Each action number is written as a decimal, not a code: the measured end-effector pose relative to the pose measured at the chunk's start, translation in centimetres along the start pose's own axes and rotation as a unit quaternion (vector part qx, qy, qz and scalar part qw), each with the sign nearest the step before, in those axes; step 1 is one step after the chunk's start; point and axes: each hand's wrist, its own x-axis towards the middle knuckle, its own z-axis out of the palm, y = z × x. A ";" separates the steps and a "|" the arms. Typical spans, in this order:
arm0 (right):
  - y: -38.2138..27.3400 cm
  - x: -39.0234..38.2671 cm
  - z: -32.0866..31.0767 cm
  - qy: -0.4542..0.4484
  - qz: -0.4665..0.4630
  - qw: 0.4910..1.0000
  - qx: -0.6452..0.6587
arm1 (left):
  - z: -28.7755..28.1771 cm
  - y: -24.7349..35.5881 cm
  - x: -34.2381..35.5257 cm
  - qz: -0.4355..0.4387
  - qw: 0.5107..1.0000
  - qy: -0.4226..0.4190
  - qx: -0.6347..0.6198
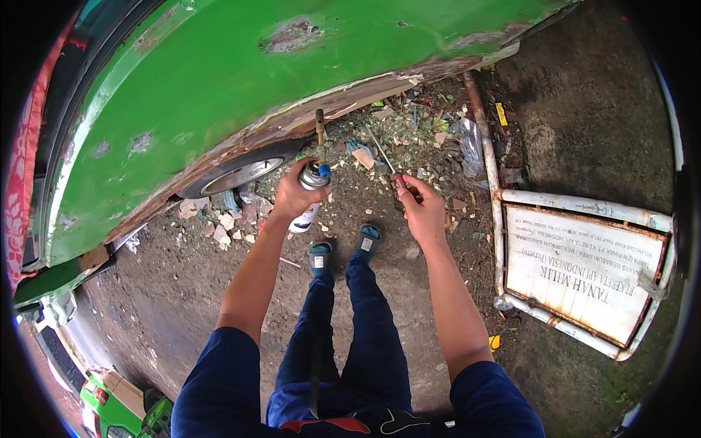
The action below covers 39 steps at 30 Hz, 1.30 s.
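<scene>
Brown, dirty ground point(175, 314) spreads under me, from the lower left of the frame across to the right. Dark letters stand upside down on a white sign point(577, 248) at the right, inside a rusty metal frame point(500, 255). Little pale labels sit on my blue slippers point(320, 269), near the middle. Some print shows on the gas can point(304, 220), too small to read. My left hand point(295, 196) is wrapped around that can, just left of the middle, and its torch tube point(320, 128) points up the frame. My right hand point(422, 210) is closed on the red handle of a screwdriver point(397, 179), just right of the middle, with its thin rod leaning up and left. Both hands are well apart. Across the top, a big green car point(212, 80) with scraped spots blocks the way, and its wheel point(244, 175) is near my left hand. Broken bits point(221, 233) and a clear plastic bag point(468, 142) lie along its edge. A rusty pole point(478, 117) makes an edge at the upper right, and flat dirt reaches from my feet to the left.
</scene>
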 end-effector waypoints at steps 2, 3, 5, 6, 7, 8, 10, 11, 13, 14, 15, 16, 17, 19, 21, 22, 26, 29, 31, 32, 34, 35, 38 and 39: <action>0.1 0.2 -0.3 -0.008 -0.012 1.000 -0.005 | 0.2 0.1 0.1 -0.003 1.000 -0.001 -0.008; 0.1 0.3 -0.4 -0.006 -0.016 1.000 -0.005 | 0.4 -0.1 0.2 -0.002 1.000 -0.002 -0.016; 0.1 0.4 -0.6 -0.002 -0.024 1.000 -0.007 | 0.7 -0.1 0.4 -0.003 1.000 -0.006 -0.025; 0.0 0.5 -0.8 -0.002 -0.014 1.000 -0.002 | 0.9 -0.1 0.5 -0.003 1.000 -0.009 -0.025; -0.3 0.6 -1.0 -0.003 -0.003 1.000 0.002 | 1.0 0.0 0.5 -0.005 1.000 -0.012 -0.025; -0.5 0.7 -1.2 -0.004 0.007 1.000 0.007 | 1.2 0.0 0.6 -0.002 1.000 -0.010 -0.025; -0.8 0.9 -1.5 -0.008 0.009 1.000 0.002 | 1.5 0.3 0.9 0.004 1.000 -0.009 -0.026; -0.8 1.1 -1.7 -0.009 0.010 1.000 0.000 | 1.7 0.6 1.0 0.003 1.000 -0.010 -0.025; -0.4 1.6 -2.1 -0.007 0.008 1.000 0.006 | 2.4 1.5 1.3 0.000 1.000 -0.012 -0.021; -0.3 1.8 -2.3 -0.005 0.007 1.000 0.010 | 2.7 2.0 1.4 -0.006 1.000 -0.014 -0.017; -0.1 2.0 -2.6 -0.004 0.005 1.000 0.013 | 3.1 2.6 1.5 -0.013 1.000 -0.016 -0.014; -0.3 2.2 -2.7 -0.004 0.002 1.000 0.017 | 3.2 3.0 1.7 -0.020 1.000 -0.017 -0.009; -0.3 2.4 -2.8 -0.003 0.000 1.000 0.021 | 3.4 2.8 1.9 -0.011 1.000 -0.019 -0.003; -0.2 2.8 -3.2 -0.005 0.004 1.000 0.027 | 4.0 2.3 2.5 0.007 1.000 -0.025 0.007; 0.1 3.3 -3.9 -0.007 0.002 1.000 0.022 | 4.8 2.2 3.1 -0.005 0.999 -0.033 -0.003; 0.4 3.5 -4.3 -0.008 -0.002 1.000 0.013 | 5.2 2.3 3.4 -0.011 0.999 -0.038 -0.008; 0.8 4.1 -5.8 -0.001 0.003 1.000 0.009 | 6.8 2.5 4.6 -0.012 0.999 -0.042 -0.009; 1.8 4.6 -6.8 0.016 0.007 1.000 0.023 | 7.8 2.4 5.2 -0.016 0.999 -0.048 -0.016; 2.3 4.7 -7.3 0.024 0.012 0.999 0.030 | 8.3 2.6 5.3 -0.024 0.998 -0.048 -0.010; 2.3 4.7 -7.6 0.029 0.014 0.999 0.034 | 8.5 2.6 5.2 -0.031 0.999 -0.044 -0.009; 2.3 4.7 -7.9 0.024 0.021 0.999 0.022 | 8.6 2.5 4.7 -0.044 0.998 -0.033 -0.007; 2.2 4.7 -8.0 0.021 0.025 0.999 0.015 | 8.5 2.2 4.4 -0.047 0.998 -0.031 -0.009; 1.6 4.6 -7.6 0.019 0.041 0.999 0.006 | 7.7 1.4 3.6 -0.053 0.998 -0.027 0.014; 1.6 4.5 -7.3 0.022 0.032 0.999 0.004 | 7.4 1.0 3.2 -0.051 0.998 -0.024 0.009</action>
